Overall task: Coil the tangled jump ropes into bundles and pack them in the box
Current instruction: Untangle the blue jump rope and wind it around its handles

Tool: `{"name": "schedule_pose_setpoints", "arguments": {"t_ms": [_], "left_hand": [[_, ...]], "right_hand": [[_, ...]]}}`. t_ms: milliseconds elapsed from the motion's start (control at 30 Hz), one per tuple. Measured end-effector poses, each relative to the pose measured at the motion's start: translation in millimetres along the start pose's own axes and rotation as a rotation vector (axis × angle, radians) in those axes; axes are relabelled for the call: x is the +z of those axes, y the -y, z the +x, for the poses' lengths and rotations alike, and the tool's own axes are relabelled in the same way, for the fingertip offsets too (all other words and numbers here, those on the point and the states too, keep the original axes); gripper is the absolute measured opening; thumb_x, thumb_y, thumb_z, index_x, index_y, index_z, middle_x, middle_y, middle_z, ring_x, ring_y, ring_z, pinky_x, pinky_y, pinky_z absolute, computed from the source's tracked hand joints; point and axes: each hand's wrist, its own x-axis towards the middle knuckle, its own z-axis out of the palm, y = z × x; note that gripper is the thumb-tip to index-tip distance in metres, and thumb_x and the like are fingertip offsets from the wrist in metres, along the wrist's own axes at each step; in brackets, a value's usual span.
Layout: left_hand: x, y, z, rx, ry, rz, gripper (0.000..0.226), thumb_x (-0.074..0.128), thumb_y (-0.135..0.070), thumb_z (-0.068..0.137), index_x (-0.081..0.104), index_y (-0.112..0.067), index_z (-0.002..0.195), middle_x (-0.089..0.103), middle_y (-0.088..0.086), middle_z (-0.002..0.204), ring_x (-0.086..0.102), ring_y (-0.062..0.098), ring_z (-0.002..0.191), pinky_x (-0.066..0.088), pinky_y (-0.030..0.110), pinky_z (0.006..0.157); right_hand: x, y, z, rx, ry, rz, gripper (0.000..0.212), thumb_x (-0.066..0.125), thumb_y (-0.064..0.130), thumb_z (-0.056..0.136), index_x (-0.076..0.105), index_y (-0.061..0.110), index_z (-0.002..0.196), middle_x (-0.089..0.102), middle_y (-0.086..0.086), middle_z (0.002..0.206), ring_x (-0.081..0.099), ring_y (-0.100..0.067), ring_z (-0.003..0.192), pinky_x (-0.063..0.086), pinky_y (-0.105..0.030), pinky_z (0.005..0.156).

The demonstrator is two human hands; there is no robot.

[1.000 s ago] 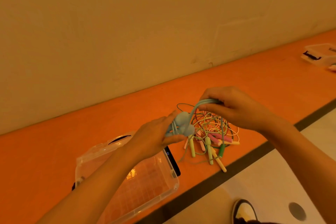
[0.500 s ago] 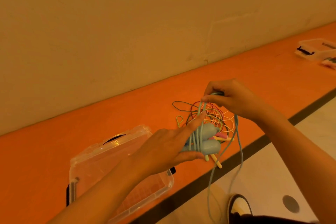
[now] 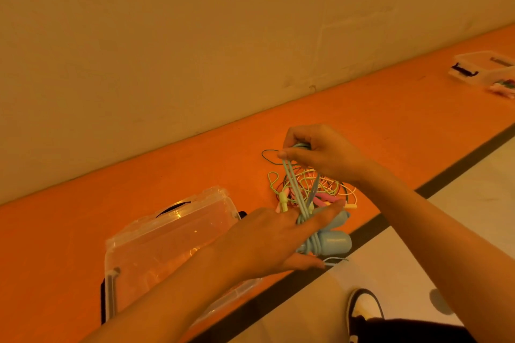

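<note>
Head: left hand (image 3: pixel 267 242) grips light-blue jump rope (image 3: pixel 337 242) handles, right hand (image 3: pixel 323 153) pinches its loops; lidded clear plastic box (image 3: pixel 178 231) 8 o'clock.

no readable text, labels or numbers

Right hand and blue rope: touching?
Touching. Head view shows the right hand pinching the blue rope at the top of its loops.

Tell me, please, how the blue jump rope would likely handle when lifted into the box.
The blue jump rope looks floppy: its cord is straight only where stretched between the right hand and left hand. Loops would probably slacken unless gripped. Its rounded handles may roll if set down.
</note>
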Motion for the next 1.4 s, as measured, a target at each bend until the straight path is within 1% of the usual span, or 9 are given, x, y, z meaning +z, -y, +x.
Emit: {"name": "schedule_pose_setpoints", "arguments": {"t_ms": [200, 400, 533, 633, 733, 867, 1033, 1267, 1400], "left_hand": [[-2, 10, -10, 0.009, -0.063, -0.015, 0.087, 0.035, -0.066, 0.095, -0.036, -0.043, 0.140, 0.056, 0.008, 0.129, 0.038, 0.013, 0.068, 0.036, 0.030, 0.060], [-3, 23, -18, -0.025, -0.015, 0.060, 0.084, 0.032, -0.065, 0.097, -0.033, -0.036, 0.143, 0.048, 0.001, 0.135, 0.048, 0.013, 0.074, 0.042, 0.032, 0.063], [-2, 41, -23, -0.091, -0.036, -0.013, 0.085, 0.039, -0.064, 0.097, -0.022, -0.037, 0.150, 0.046, -0.004, 0.139, 0.051, 0.010, 0.077, 0.043, 0.027, 0.065], [-5, 54, -31, -0.153, -0.056, -0.076, 0.085, 0.046, -0.061, 0.095, -0.010, -0.038, 0.154, 0.051, -0.004, 0.135, 0.057, 0.013, 0.084, 0.047, 0.030, 0.068], [-7, 66, -41, -0.198, -0.088, -0.055, 0.085, 0.045, -0.064, 0.093, -0.009, -0.041, 0.154, 0.053, -0.007, 0.133, 0.054, 0.010, 0.079, 0.042, 0.028, 0.066], [-5, 70, -46, -0.166, -0.066, -0.027, 0.084, 0.035, -0.070, 0.088, -0.023, -0.048, 0.144, 0.051, -0.008, 0.129, 0.053, 0.010, 0.081, 0.038, 0.027, 0.066], [3, 57, -39, -0.005, -0.045, 0.079, 0.088, 0.048, -0.061, 0.095, -0.017, -0.044, 0.150, 0.050, -0.007, 0.122, 0.047, 0.009, 0.071, 0.031, 0.020, 0.051], [7, 52, -46, 0.088, -0.072, -0.066, 0.083, 0.054, -0.058, 0.095, -0.003, -0.046, 0.155, 0.053, -0.007, 0.111, 0.052, 0.010, 0.073, 0.050, 0.030, 0.062], [12, 61, -50, 0.046, -0.094, -0.038, 0.086, 0.053, -0.060, 0.094, -0.009, -0.051, 0.152, 0.053, -0.009, 0.106, 0.055, 0.012, 0.073, 0.048, 0.030, 0.059]], "right_hand": [[-15, -13, 3, 0.024, 0.019, 0.015, 0.021, 0.069, 0.035, 0.086, 0.069, 0.014, 0.080, 0.054, 0.002, 0.056, 0.043, -0.007, 0.050, 0.034, -0.026, 0.049], [-27, -35, -1, 0.072, 0.127, 0.124, 0.042, 0.071, 0.061, 0.075, 0.075, 0.020, 0.083, 0.061, -0.027, 0.075, 0.050, -0.033, 0.061, 0.036, -0.041, 0.057], [-37, -44, -5, 0.152, 0.214, 0.126, 0.023, 0.078, 0.044, 0.078, 0.077, 0.022, 0.088, 0.070, -0.019, 0.088, 0.056, -0.051, 0.082, 0.044, -0.046, 0.069], [-51, -49, -13, 0.208, 0.264, 0.094, 0.010, 0.076, 0.021, 0.081, 0.077, 0.019, 0.090, 0.073, -0.010, 0.090, 0.062, -0.042, 0.085, 0.051, -0.045, 0.071], [-67, -48, -23, 0.258, 0.253, 0.097, 0.007, 0.071, 0.021, 0.082, 0.078, 0.021, 0.083, 0.070, -0.011, 0.080, 0.058, -0.020, 0.068, 0.045, -0.022, 0.059], [-76, -46, -22, 0.282, 0.158, 0.080, 0.015, 0.065, 0.035, 0.083, 0.078, 0.030, 0.078, 0.065, -0.002, 0.070, 0.046, -0.017, 0.063, 0.035, -0.025, 0.055], [-52, -39, -2, 0.260, -0.114, 0.177, 0.030, 0.066, 0.041, 0.080, 0.076, 0.014, 0.086, 0.052, 0.005, 0.057, 0.041, -0.010, 0.055, 0.033, -0.020, 0.051], [-49, -62, 6, 0.532, 0.178, 0.562, 0.023, 0.060, 0.025, 0.087, 0.073, 0.008, 0.079, 0.038, -0.001, 0.058, 0.027, -0.011, 0.053, 0.024, -0.021, 0.048], [-49, -60, 13, 0.434, 0.054, 0.485, 0.019, 0.066, 0.024, 0.080, 0.068, 0.006, 0.076, 0.046, -0.001, 0.060, 0.037, -0.011, 0.057, 0.029, -0.025, 0.057]]}}
